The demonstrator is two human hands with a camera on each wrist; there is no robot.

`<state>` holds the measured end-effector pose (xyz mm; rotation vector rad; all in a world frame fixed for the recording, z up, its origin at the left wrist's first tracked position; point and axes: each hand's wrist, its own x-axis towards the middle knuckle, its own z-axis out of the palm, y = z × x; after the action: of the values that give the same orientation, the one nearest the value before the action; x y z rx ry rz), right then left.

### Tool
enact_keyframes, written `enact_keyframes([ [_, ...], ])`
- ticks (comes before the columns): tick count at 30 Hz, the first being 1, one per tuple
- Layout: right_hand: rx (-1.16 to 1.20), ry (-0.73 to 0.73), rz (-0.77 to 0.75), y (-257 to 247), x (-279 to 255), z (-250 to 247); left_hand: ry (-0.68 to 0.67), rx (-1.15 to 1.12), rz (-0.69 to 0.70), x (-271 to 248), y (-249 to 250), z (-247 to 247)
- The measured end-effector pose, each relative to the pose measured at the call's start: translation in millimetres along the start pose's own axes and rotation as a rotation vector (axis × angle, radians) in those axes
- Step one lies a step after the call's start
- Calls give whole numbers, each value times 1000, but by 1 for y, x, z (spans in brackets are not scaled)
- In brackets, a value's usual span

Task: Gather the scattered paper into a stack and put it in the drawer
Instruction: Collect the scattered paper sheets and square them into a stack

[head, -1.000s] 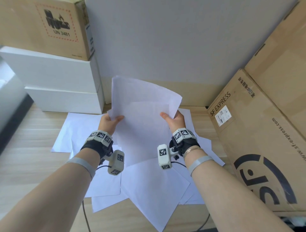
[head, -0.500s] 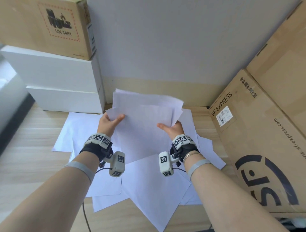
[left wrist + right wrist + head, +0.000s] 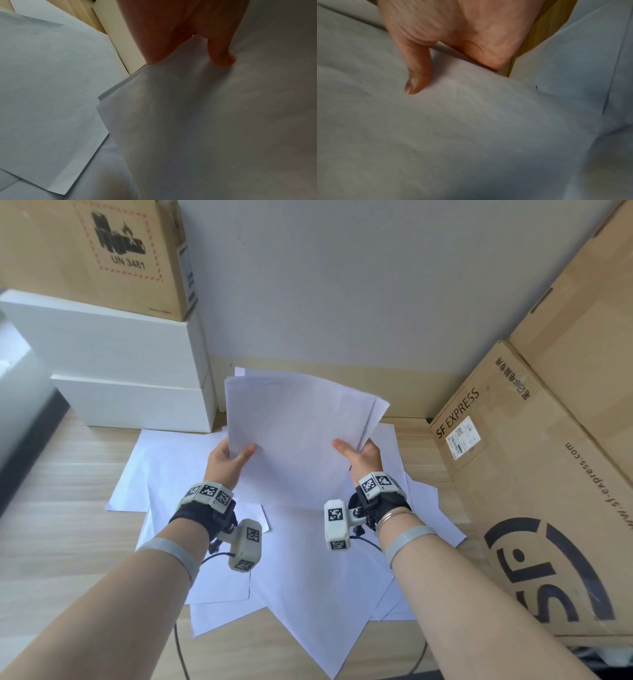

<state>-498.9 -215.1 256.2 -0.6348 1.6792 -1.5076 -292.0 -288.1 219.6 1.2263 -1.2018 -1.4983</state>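
Both hands hold a small stack of white paper [image 3: 294, 436] upright above the desk. My left hand [image 3: 229, 460] pinches its left edge, thumb on the near face. My right hand [image 3: 359, 455] pinches its right edge the same way. In the left wrist view the thumb presses the paper stack [image 3: 214, 121] near its edge, and in the right wrist view the thumb lies on the paper stack [image 3: 453, 128]. Several loose sheets [image 3: 318, 594] lie scattered and overlapping on the wooden desk [image 3: 61, 508] below. The fingers behind the stack are hidden. No drawer is in view.
White boxes [image 3: 113, 364] stacked at back left carry a brown carton [image 3: 92, 251]. Large SF Express cartons [image 3: 534, 491] lean along the right side. A grey wall [image 3: 342, 285] closes the back. A black cable [image 3: 178, 648] runs under the near sheets.
The held sheets dipped lower and flatter half a second ago, then rose and squared up more upright. Both hands kept their grip on the edges.
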Motion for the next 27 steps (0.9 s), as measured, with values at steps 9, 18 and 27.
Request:
enact_keyframes([
  [9,-120,-73,7,4,-5,0,-46,4,-31,0,-3,-1],
  [18,-101,-83,1,3,-4,3,-121,-66,-49,2,-4,-9],
  [27,-452,-190,196,36,-14,4,-148,394,-212,-2,-27,-14],
])
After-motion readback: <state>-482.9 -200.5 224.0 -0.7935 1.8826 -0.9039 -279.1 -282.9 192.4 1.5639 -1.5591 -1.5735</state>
